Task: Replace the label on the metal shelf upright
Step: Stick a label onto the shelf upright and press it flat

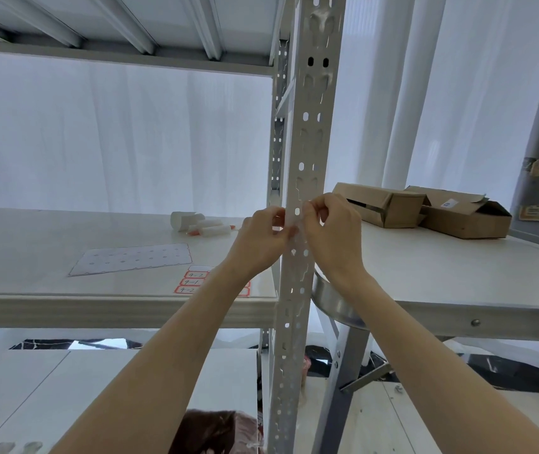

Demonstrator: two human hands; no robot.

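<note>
Your left hand (260,239) and right hand (332,237) both pinch something pale, perhaps the label (291,224), against the perforated grey metal upright (309,139); curled fingers (315,209) mostly hide it.

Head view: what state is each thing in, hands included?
left hand, pinches the label
right hand, pinches the label
label, held across the upright; stuck or not, cannot tell
label sheet, flat on the shelf, partly written
cardboard boxes, lying down, end flaps open
</note>
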